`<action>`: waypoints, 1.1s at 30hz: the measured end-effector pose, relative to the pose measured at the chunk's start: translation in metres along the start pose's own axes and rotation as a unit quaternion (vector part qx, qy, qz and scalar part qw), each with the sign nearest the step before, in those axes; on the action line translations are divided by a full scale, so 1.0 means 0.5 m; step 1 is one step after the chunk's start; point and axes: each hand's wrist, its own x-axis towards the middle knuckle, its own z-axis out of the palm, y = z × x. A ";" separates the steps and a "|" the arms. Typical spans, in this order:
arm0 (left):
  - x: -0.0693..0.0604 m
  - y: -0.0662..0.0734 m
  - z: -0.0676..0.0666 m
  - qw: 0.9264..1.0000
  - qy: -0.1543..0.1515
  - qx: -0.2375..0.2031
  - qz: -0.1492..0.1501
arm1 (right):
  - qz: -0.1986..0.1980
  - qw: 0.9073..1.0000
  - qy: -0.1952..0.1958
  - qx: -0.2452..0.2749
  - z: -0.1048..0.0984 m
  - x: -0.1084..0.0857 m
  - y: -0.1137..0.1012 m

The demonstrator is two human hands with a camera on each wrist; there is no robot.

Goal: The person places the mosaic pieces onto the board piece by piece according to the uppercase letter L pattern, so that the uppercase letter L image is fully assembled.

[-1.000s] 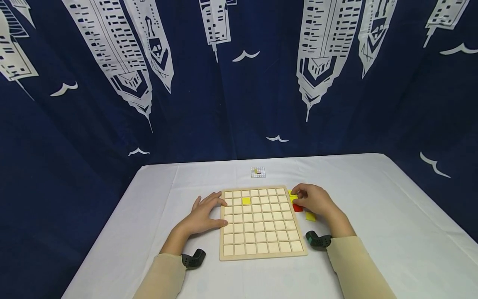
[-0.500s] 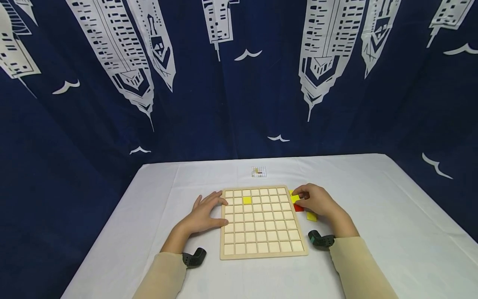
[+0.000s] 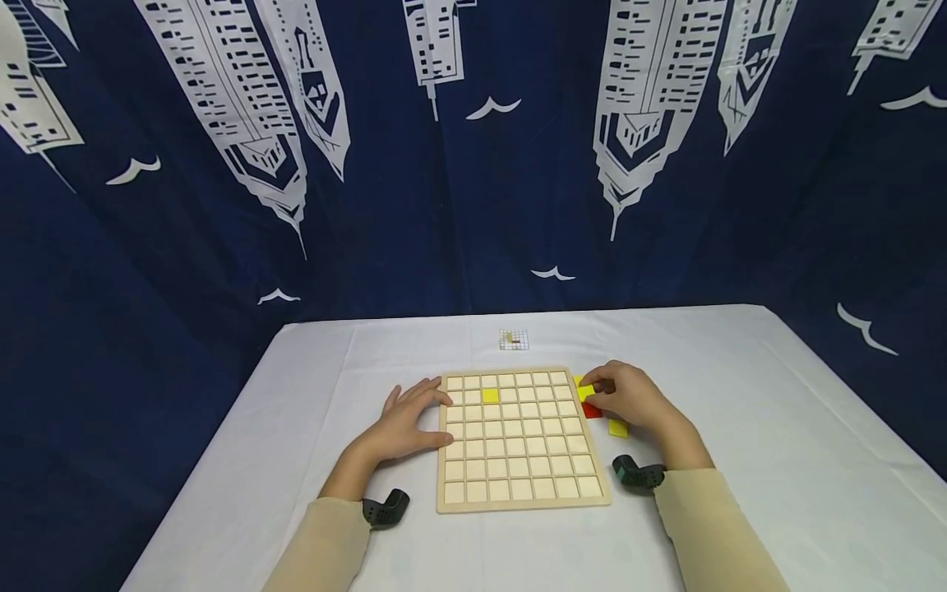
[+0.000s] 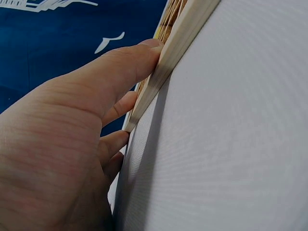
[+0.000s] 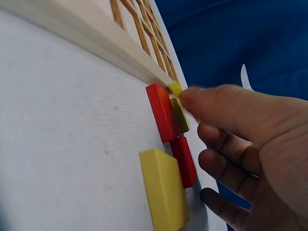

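Board [image 3: 533, 445], square, side edges [image 3: 441, 473] running forward, right fingers [image 3: 602, 374] pinching yellow tile [image 3: 586, 393]

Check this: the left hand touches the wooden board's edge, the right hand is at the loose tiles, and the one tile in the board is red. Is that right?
Not quite: the one tile in the wooden board is yellow, as the head view shows. The left hand and right hand are as you said.

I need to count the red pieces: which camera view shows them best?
The right wrist view: it shows two red pieces close up, as separate blocks. The head view shows only a small red patch beside the board, near the right hand; the left wrist view shows none.
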 end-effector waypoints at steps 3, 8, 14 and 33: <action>-0.001 -0.001 0.000 1.000 -0.001 -0.003 0.001 | -0.010 1.000 0.001 0.012 0.001 0.000 -0.004; 0.000 0.000 -0.001 1.000 -0.002 -0.004 0.002 | -0.040 0.999 0.003 0.021 0.006 0.001 -0.014; -0.001 0.002 -0.002 1.000 -0.002 -0.004 0.003 | -0.074 0.997 0.008 0.024 0.012 0.001 -0.033; -0.003 0.006 -0.003 1.000 -0.001 -0.009 0.002 | -0.105 0.994 0.028 0.027 0.060 0.000 -0.124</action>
